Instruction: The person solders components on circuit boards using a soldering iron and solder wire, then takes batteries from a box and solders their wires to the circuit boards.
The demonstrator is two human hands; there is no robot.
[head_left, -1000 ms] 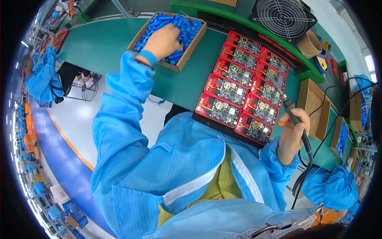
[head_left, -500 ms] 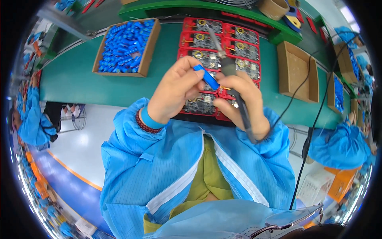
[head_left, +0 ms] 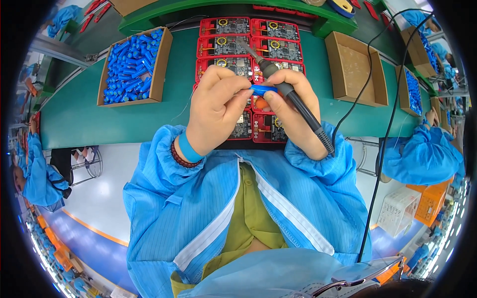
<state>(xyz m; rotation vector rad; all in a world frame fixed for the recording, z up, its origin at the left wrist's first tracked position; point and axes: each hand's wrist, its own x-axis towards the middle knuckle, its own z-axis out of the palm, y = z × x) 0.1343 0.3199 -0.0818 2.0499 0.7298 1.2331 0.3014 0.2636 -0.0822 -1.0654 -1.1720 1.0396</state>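
Between my hands lies a blue cylindrical battery cell [head_left: 261, 90], nearly level, above the rows of red cases. My left hand [head_left: 217, 107] is closed in a pinch at its left end, where the fingertips hide the tip. My right hand [head_left: 294, 110] is closed around a soldering iron [head_left: 301, 107], and its thumb and finger also touch the cell's right end. The iron's metal tip points up and left over the boards. Beneath, red cases [head_left: 199, 50] hold dark circuit boards [head_left: 228, 45] with yellow rings; my hands cover some of them.
An open cardboard box of blue cells [head_left: 130, 69] stands on the green bench [head_left: 174, 79] at the left. To the right is another cardboard box [head_left: 358, 74]. The iron's black cable [head_left: 365, 89] loops across the right side. A green shelf edge [head_left: 184, 15] runs behind.
The cell has turned from steeply slanted to nearly level, and my hands have come closer together around it. The whole view has shifted, with the bench things now further left.
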